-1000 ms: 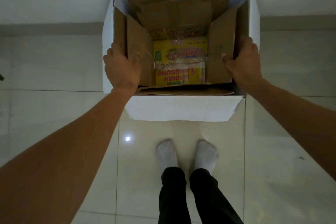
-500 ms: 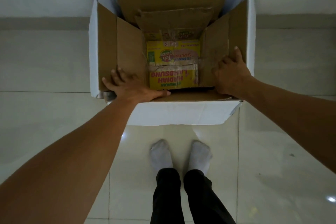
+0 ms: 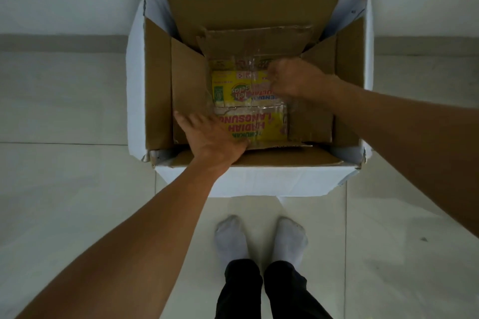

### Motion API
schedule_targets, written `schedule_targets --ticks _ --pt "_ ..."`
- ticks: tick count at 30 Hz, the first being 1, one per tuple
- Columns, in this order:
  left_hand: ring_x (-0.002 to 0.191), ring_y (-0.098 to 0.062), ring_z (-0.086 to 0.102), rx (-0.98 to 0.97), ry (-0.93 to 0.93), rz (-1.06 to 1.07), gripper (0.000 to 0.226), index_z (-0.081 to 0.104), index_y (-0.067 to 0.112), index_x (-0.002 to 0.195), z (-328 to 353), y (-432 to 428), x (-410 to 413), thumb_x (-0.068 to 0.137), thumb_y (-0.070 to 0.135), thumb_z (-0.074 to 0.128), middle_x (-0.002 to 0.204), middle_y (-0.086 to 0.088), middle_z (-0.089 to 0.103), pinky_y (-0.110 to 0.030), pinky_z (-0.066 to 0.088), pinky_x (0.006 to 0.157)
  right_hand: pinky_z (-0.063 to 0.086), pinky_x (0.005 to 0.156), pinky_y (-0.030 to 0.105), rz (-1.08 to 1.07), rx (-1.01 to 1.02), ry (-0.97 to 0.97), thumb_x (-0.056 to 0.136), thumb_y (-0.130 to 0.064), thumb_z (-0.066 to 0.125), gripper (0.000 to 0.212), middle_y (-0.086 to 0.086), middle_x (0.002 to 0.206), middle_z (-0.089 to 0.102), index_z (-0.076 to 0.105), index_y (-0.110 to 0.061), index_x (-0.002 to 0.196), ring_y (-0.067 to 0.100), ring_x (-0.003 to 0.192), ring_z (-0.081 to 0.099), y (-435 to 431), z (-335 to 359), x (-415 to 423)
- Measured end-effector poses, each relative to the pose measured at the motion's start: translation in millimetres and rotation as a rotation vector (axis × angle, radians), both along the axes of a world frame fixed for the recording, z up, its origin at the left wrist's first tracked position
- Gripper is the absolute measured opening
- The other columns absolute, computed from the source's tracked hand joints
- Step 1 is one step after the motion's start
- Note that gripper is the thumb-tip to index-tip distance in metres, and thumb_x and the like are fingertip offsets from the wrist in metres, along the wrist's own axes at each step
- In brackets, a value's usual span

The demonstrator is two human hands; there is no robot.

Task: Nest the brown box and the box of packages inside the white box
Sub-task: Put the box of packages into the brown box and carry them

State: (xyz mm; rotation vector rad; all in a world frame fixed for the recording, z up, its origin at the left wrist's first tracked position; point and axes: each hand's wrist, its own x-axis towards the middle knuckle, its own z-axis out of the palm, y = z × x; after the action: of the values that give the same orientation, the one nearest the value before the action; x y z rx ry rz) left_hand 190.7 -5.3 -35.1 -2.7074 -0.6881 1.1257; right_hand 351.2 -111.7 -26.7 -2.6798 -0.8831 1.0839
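Feet in white socks (image 3: 261,237) on tiled floor (image 3: 77,189), nearest; white box (image 3: 259,184) just beyond them, open; brown box (image 3: 189,101) sits inside it, flaps up; left hand (image 3: 212,137) open, fingers spread, flat on near-left yellow packages (image 3: 256,124) in the innermost box; right hand (image 3: 293,80) beyond it, curled over far packages, grip unclear.
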Motion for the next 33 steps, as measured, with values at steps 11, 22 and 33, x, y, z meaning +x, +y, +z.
schedule_targets --ticks 11,22,33 --pt "0.138 -0.045 -0.023 -0.135 0.211 0.308 0.158 -0.005 0.007 0.148 -17 7 -11 0.027 0.106 0.02 0.153 -0.028 -0.018 -0.067 -0.022 0.099 0.045 0.086 0.039 -0.12 0.018 0.061 0.081 -0.016 0.054 0.061 0.016 0.131 0.05 0.033 -0.011 0.139 0.031 0.105 0.051 33 -28 68" --pt "0.141 -0.044 -0.016 0.1 -0.133 0.01 0.124 0.005 0.015 0.149 5 42 3 0.058 0.096 0.025 0.155 -0.025 -0.011 -0.067 -0.009 0.106 -0.003 0.108 0.067 0.277 -0.286 -0.276 0.078 -0.052 0.056 0.077 0.02 0.143 0.039 0.028 -0.021 0.142 0.036 0.137 0.028 -71 -11 -45" --pt "0.144 -0.037 -0.004 0.002 -0.67 0.097 0.101 0.012 0.015 0.148 2 63 -29 0.071 0.045 0.07 0.157 -0.023 -0.001 -0.063 -0.001 0.109 -0.003 0.111 0.062 0.164 -0.091 -0.524 0.072 -0.022 0.068 0.065 0.027 0.154 0.019 0.044 -0.005 0.13 0.039 0.145 0.009 -114 8 -69"
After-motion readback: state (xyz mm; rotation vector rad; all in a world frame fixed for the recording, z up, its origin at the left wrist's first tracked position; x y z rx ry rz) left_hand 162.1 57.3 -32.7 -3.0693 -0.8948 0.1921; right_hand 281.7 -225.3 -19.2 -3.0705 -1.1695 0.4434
